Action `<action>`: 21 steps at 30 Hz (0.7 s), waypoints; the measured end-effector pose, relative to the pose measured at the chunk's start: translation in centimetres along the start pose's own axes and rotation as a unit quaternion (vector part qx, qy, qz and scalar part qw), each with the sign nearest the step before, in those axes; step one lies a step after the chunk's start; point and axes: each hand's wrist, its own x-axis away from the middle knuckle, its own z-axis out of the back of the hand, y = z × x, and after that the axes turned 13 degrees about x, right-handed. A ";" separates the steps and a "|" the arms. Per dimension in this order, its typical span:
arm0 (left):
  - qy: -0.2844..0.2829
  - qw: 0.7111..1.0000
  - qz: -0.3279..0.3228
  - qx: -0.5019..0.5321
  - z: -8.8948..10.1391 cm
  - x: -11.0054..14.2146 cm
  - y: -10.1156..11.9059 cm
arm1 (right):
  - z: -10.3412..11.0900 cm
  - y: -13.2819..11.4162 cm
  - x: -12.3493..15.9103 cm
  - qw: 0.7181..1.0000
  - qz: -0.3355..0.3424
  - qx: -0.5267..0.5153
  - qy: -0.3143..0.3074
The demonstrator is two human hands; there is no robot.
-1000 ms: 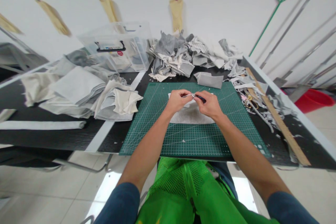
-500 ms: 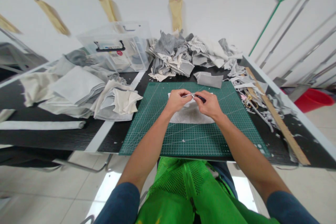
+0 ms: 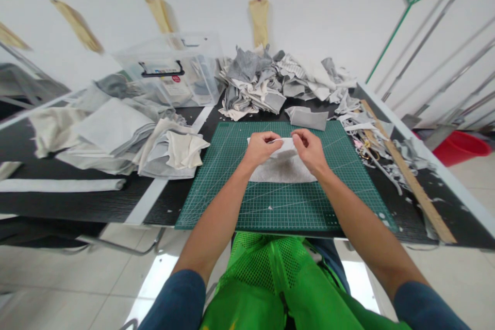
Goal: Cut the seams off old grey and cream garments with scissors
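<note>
A light grey piece of fabric (image 3: 284, 169) lies on the green cutting mat (image 3: 228, 165), its far edge raised between my hands. My left hand (image 3: 262, 148) pinches that edge at the left, thumb and finger pressed together. At the right, my right hand (image 3: 309, 150) has its fingers closed on the same edge. The fabric sags a little between them, and its near part rests flat on the mat. No tool shows in either hand.
Folded fabric stacks (image 3: 116, 126) lie to the left, near a clear plastic box (image 3: 197, 75). A heap of grey and cream scraps (image 3: 255, 80) stands behind the mat. To the right are a wooden ruler (image 3: 410, 178), offcuts and gold-handled scissors (image 3: 374, 153). A red bucket (image 3: 460, 145) stands beyond.
The dark-handled tool with a metal tip that my right hand held at the fabric edge is no longer visible. My right hand now grips the fabric; my left hand has barely moved.
</note>
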 end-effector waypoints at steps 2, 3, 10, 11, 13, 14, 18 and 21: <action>-0.009 1.000 0.006 0.011 0.1 0.0 -0.1 | -0.1 0.0 0.0 0.998 -0.039 -0.046 -0.016; -0.018 1.000 0.008 0.017 0.1 0.0 -0.1 | -0.2 0.0 0.0 0.996 -0.049 -0.061 -0.034; -0.056 0.996 0.039 0.065 0.1 0.1 -0.1 | -0.6 -0.1 0.1 0.994 -0.060 -0.085 -0.044; -0.054 0.994 0.049 0.078 0.1 0.1 -0.1 | -0.6 -0.1 0.1 0.993 -0.068 -0.089 -0.034; -0.050 0.991 0.068 0.106 0.0 0.1 -0.2 | -0.5 -0.1 0.0 0.988 -0.092 -0.117 -0.027; -0.049 0.989 0.074 0.116 0.0 0.1 -0.2 | -0.5 -0.1 -0.1 0.984 -0.108 -0.142 -0.028; -0.044 0.988 0.078 0.126 0.0 0.0 -0.3 | -0.4 -0.5 0.0 0.963 -0.144 -0.224 -0.038; -0.040 0.987 0.080 0.131 -0.1 0.0 -0.3 | -0.7 -0.2 0.0 0.969 -0.145 -0.196 -0.042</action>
